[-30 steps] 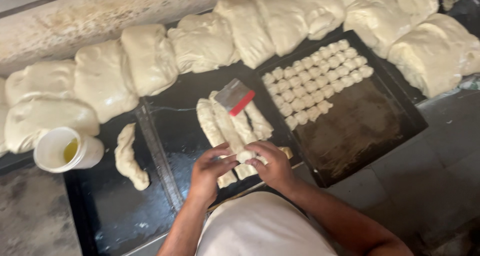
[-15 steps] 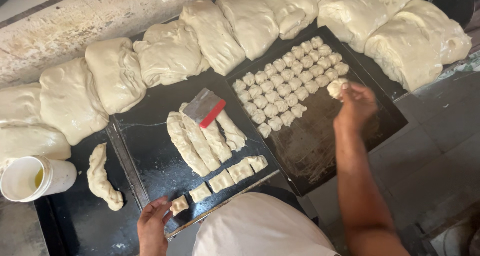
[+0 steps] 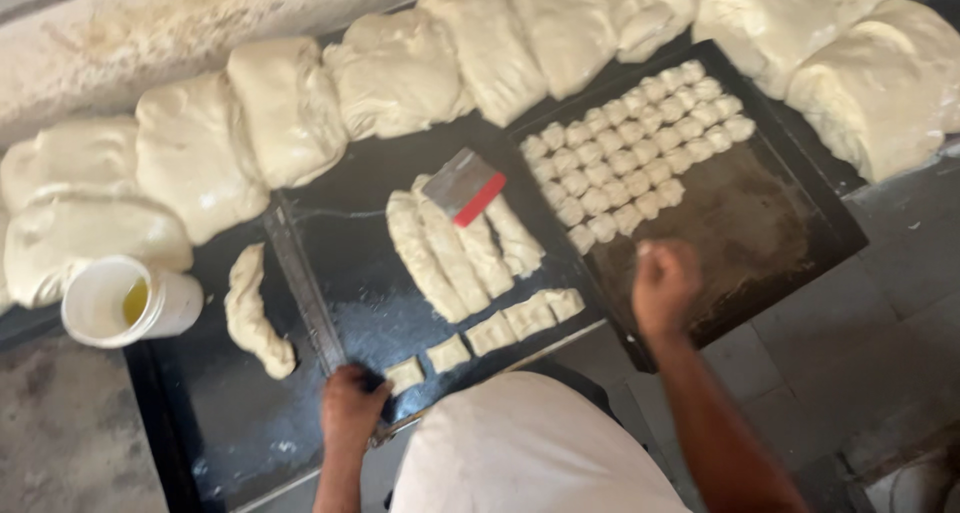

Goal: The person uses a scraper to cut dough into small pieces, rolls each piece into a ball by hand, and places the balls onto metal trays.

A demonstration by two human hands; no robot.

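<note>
My left hand [image 3: 352, 405] rests on the front edge of the dark middle tray [image 3: 350, 263]. Its curled fingertips are against a small cut dough piece [image 3: 404, 374]; whether they grip it I cannot tell. More cut pieces [image 3: 520, 318] lie in a row to the right, below several long dough strips [image 3: 450, 253]. A metal scraper with a red edge [image 3: 463, 185] lies on the strips. My right hand [image 3: 665, 288], blurred and curled with nothing visible in it, hovers over the right tray [image 3: 760, 233], just below rows of small dough pieces [image 3: 640, 153].
Large lumps of dough [image 3: 290, 113] line the back from left to far right. A white cup with yellow oil [image 3: 125, 301] stands at the left. A twisted dough strip [image 3: 255, 313] lies on the left tray. My white-clothed lap [image 3: 530, 453] fills the bottom centre.
A second ago both hands worked a cut piece together. The right hand then reached to the rows on the right tray and has now pulled back; the left stays at the tray's front edge.
</note>
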